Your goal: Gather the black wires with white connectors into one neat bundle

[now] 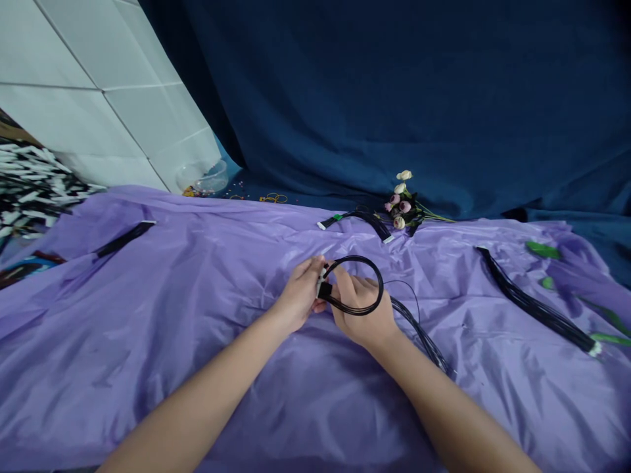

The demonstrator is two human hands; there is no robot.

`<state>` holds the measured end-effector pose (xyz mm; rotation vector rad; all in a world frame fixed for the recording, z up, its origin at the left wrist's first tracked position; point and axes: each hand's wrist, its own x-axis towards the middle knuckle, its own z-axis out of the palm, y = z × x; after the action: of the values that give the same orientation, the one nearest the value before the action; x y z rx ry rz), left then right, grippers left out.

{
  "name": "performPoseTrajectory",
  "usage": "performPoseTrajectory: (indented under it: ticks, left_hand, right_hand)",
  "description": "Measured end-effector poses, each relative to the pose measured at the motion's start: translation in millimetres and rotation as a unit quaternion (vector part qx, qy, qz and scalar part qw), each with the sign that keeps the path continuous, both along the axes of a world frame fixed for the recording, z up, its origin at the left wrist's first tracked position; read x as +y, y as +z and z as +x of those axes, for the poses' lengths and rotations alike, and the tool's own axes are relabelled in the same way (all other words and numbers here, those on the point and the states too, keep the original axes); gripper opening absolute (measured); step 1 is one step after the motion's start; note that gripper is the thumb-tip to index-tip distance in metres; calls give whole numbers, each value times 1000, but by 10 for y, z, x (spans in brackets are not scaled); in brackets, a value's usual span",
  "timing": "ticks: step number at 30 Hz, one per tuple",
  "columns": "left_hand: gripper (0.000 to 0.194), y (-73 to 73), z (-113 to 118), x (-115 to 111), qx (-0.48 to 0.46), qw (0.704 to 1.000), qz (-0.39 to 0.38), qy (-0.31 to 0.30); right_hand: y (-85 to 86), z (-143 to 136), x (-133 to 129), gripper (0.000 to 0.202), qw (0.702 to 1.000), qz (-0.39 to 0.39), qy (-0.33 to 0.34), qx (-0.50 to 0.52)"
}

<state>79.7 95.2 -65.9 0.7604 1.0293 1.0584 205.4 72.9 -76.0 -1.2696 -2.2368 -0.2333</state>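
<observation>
Both hands meet over the middle of the purple sheet (207, 341). My left hand (300, 295) is closed on a white connector (321, 281) at the end of a black wire harness (379, 279), whose wires bend into a loop. My right hand (362, 305) has its fingers closed at the same connector, inside and behind the loop; its fingertips are partly hidden, and I cannot make out exactly what they pinch. A bundle of loose black wires (419, 332) runs out from behind my right wrist onto the sheet.
Black wire harnesses with white ends lie on the sheet: one at left (125, 238), one at back (367, 220), one at right (537, 302). Artificial flowers (401, 200) lie behind. A clear plastic bowl (203, 176) stands near the wall. Many black-and-white pieces (34, 184) pile up far left.
</observation>
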Motion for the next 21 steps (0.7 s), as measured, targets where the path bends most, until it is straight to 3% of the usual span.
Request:
performPoseTrajectory:
  ticks: [11,17,21]
  left_hand:
    - [29,-35,2,10,0,1000,6,28]
    - [27,-65,27,28,17,997,30,63]
    - [27,-48,61,15,20,994,52,89]
  right_hand:
    - [-11,0,-9,40,999,8,-3,-52]
    - [-4,-58,-80,36,999,18,-29,37]
    - [33,-112,-163,44,998,29,-31,56]
